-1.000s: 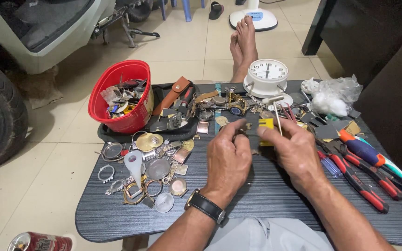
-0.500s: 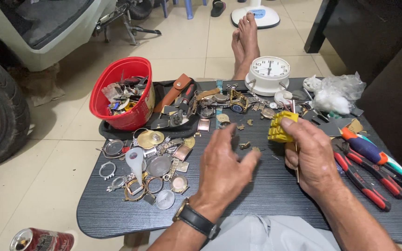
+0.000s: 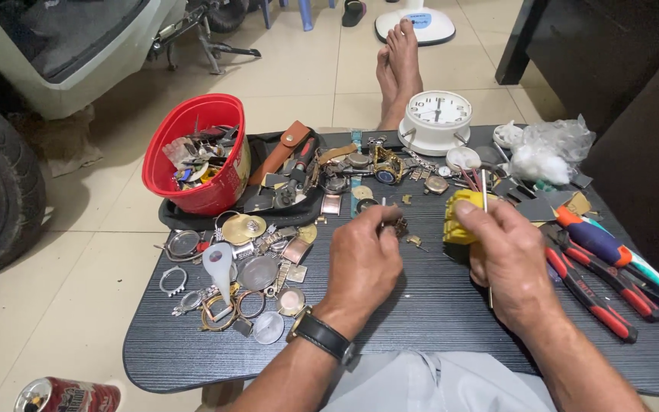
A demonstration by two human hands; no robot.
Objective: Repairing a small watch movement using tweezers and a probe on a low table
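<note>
Left hand: our left hand [image 3: 364,259] sits at the centre of the frame, knuckles up, fingers pinched narrowly on a small dark watch part [image 3: 400,226] just above the tabletop.
Right hand: our right hand [image 3: 509,259], right of centre, is closed around a yellow block-shaped holder [image 3: 461,221] and also grips a thin metal tool [image 3: 484,191] that sticks up past the fingers; a second thin shaft shows below the palm.
Wrist: we count one black-strapped wristwatch [image 3: 322,336] on the left arm.
Table: one dark wood-grain table [image 3: 421,320] fills the lower half of the frame.
Red bowl: one red plastic bowl [image 3: 192,149], upper left of the table, full of mixed small parts.
Clock: one white round alarm clock [image 3: 438,118] at the top centre edge.
Pliers: at the right edge we count two red-handled pliers [image 3: 589,286], beside one screwdriver with a blue and orange handle [image 3: 600,240].
Loose parts: left of the left hand lies a heap of watch cases, rings and round backs [image 3: 242,275], too many to count surely.
Bag: one crumpled clear plastic bag [image 3: 547,149], upper right.
Feet: two bare feet [image 3: 400,65] rest on the tiles beyond the table.
Can: one red drink can [image 3: 66,395] in the lower left corner.
</note>
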